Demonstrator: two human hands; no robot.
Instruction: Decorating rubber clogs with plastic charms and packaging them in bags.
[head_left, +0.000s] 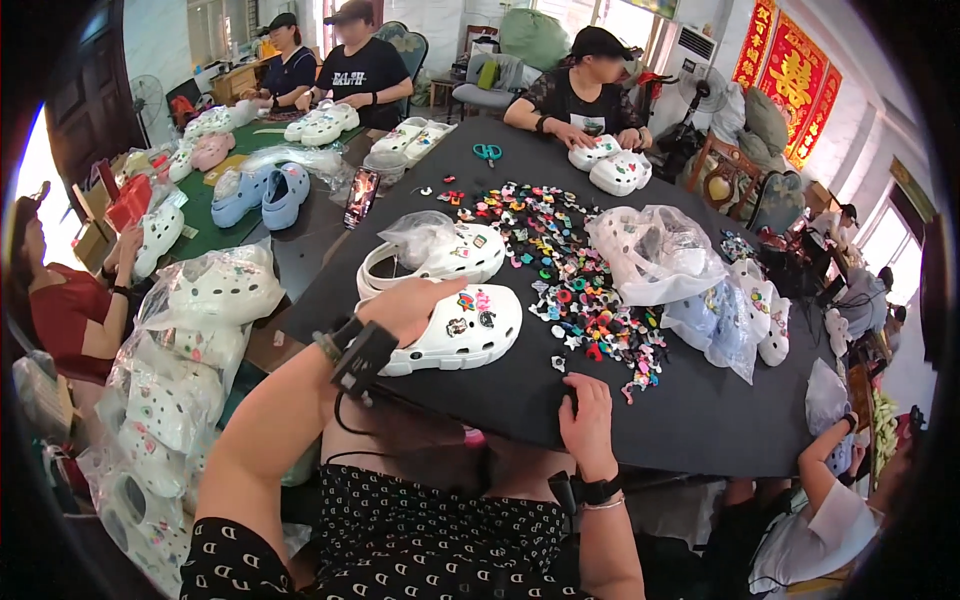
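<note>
Two white clogs lie side by side on the black table in front of me. The nearer white clog point(462, 335) carries several colourful shoe charms on its upper. My left hand point(402, 308) grips this clog at its opening, with the index finger stretched along the top; the other fingers are partly hidden. The farther white clog point(470, 252) also bears charms, and clear plastic sits in its opening. My right hand point(588, 415) rests at the table's near edge, fingers loosely bent and apart, nothing visible in it. Just beyond its fingertips lies a large pile of loose shoe charms point(565, 265).
Bagged clogs point(665, 255) stand right of the pile. Teal scissors point(487, 152) and a phone point(362, 197) lie farther off. Blue clogs point(285, 195) sit on the left table, with bagged white clogs point(215, 300) nearer. Across the table, a person point(590, 90) handles white clogs.
</note>
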